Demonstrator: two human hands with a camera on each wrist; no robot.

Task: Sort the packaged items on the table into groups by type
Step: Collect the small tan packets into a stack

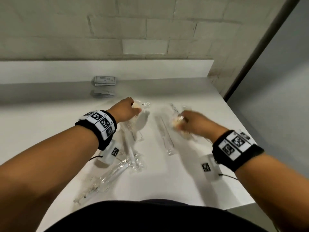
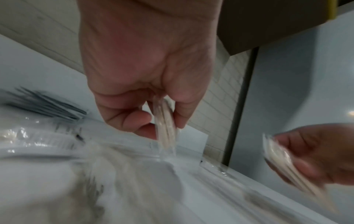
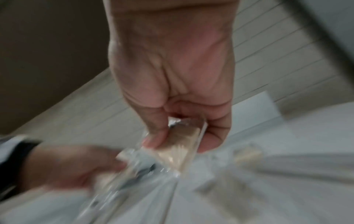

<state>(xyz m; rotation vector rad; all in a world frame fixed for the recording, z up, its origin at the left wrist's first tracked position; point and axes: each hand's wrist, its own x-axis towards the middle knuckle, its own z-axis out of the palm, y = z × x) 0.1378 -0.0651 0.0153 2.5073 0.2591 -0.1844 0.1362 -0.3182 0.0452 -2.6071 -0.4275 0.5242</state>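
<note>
My left hand (image 1: pixel 133 108) pinches a small clear packet with pale contents (image 2: pixel 165 128) between thumb and fingers, just above the white table (image 1: pixel 209 114). My right hand (image 1: pixel 184 120) grips another such clear packet (image 3: pixel 182 145), blurred by motion. Long clear sleeve packets lie on the table: one (image 1: pixel 164 136) between the hands, one (image 1: pixel 128 144) under the left wrist, one (image 1: pixel 100 183) near my body. Two stacks of grey flat sachets (image 1: pixel 104 80) (image 1: pixel 102 93) sit at the back by the wall.
The table's right edge (image 1: pixel 247 139) drops off close to my right wrist. A low white ledge (image 1: pixel 117 69) and a brick wall bound the back. Crinkled clear wrap (image 1: pixel 145 104) lies just beyond the left hand.
</note>
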